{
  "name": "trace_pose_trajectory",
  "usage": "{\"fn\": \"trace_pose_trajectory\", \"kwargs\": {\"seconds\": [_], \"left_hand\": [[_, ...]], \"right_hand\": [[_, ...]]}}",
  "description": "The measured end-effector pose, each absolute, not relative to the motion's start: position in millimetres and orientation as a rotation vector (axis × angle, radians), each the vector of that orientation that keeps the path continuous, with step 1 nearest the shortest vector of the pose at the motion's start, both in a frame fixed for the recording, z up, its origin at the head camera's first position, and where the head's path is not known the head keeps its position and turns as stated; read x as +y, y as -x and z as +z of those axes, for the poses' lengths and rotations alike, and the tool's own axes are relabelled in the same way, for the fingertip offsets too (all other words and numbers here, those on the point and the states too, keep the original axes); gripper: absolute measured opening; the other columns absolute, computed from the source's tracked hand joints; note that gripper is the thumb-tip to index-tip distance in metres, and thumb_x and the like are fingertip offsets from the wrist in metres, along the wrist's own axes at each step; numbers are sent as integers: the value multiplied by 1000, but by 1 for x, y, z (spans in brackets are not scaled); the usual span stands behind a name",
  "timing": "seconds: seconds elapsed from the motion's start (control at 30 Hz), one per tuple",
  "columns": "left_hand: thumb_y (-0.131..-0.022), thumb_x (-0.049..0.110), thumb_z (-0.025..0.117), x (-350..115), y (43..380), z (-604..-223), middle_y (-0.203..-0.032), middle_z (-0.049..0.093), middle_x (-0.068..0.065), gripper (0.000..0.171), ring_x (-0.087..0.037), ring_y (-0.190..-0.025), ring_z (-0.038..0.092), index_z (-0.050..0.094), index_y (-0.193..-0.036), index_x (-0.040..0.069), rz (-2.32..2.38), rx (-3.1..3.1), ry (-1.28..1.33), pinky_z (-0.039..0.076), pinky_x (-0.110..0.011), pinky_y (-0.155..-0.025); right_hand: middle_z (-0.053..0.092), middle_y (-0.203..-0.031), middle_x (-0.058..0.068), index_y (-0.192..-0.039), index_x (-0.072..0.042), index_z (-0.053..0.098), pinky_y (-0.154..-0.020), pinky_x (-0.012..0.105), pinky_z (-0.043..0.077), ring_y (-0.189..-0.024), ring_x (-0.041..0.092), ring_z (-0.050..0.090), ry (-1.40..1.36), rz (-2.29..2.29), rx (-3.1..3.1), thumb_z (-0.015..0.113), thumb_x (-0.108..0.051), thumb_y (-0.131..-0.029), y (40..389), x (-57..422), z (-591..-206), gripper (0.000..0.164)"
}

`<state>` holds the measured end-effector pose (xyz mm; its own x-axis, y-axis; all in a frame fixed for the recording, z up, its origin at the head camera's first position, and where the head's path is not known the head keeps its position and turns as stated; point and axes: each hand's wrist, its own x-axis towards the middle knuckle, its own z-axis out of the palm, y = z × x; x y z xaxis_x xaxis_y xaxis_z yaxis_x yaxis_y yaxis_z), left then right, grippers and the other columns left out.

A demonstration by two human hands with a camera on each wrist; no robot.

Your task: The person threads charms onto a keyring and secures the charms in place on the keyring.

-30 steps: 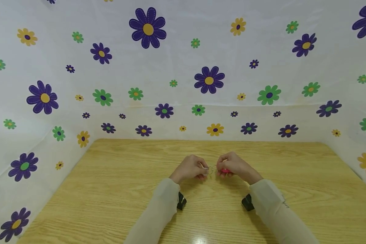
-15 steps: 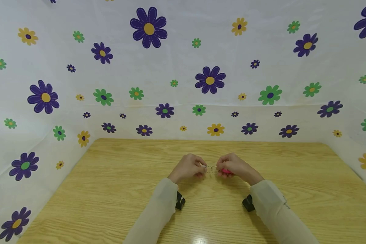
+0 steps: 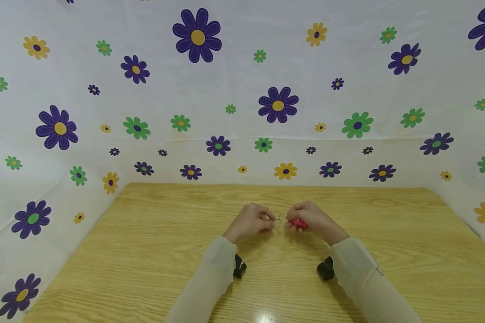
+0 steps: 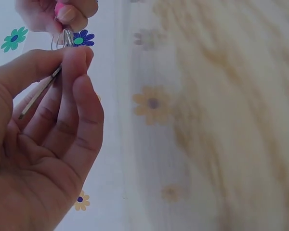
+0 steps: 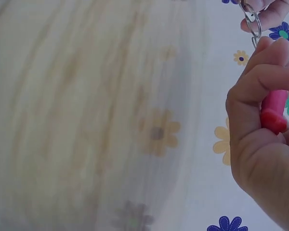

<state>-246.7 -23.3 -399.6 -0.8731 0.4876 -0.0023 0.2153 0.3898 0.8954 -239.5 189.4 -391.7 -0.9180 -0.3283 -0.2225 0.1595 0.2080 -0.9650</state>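
Note:
In the head view my left hand point(image 3: 251, 221) and right hand point(image 3: 313, 220) face each other just above the table, a small gap apart. Thin metal rings point(image 3: 281, 219) span that gap. The left thumb and fingers pinch a ring; a thin flat metal piece point(image 4: 37, 96), seen edge-on in the left wrist view, slants down behind the thumb, its kind unclear. My right hand grips a pink keychain point(image 3: 298, 222), whose red end point(image 5: 273, 120) sticks out below the curled fingers in the right wrist view. Silver rings point(image 5: 254, 21) run from its fingertips toward the left hand; how they interlink is hard to see.
A wooden table point(image 3: 145, 251) lies under both arms. White cloth point(image 3: 234, 80) printed with purple, green and yellow flowers stands behind it and along both sides. Black wrist cameras point(image 3: 239, 266) hang from the beige sleeves point(image 3: 204, 287).
Both hands stay nearly in place. The rings between them have tilted and shifted, and the pink keychain has turned a little in the right hand.

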Motion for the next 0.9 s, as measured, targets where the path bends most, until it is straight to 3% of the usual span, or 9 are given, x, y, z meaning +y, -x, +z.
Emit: {"fn": "trace_pose_trajectory", "kwargs": {"seconds": [0.37, 0.67, 0.9], "left_hand": [[-95, 1, 68, -26, 248, -399, -78, 74, -12, 14, -27, -70, 73, 73, -105, -7, 1494, 2380, -589, 60, -32, -66], [-96, 1, 68, -24, 250, -400, -83, 74, -12, 11, -26, -70, 71, 73, -102, -6, 1503, 2389, -601, 59, -31, -66], [-96, 1, 68, -23, 248, -398, -88, 75, -10, 8, -28, -72, 71, 72, -99, -5, 1528, 2363, -593, 59, -33, -66]], "right_hand": [[67, -81, 10, -107, 18, 63, -55, 19, 48, -62, 10, 56, 282, -1666, 2075, 55, -4, -102, 239, 195, -392, 23], [61, -71, 6, -89, 10, 65, -52, 22, 43, -58, 11, 50, 309, -1602, 2222, 59, -13, -103, 238, 194, -390, 27], [59, -67, 5, -92, 10, 69, -51, 22, 44, -54, 9, 47, 349, -1497, 2369, 60, -7, -101, 237, 191, -388, 22]]}}
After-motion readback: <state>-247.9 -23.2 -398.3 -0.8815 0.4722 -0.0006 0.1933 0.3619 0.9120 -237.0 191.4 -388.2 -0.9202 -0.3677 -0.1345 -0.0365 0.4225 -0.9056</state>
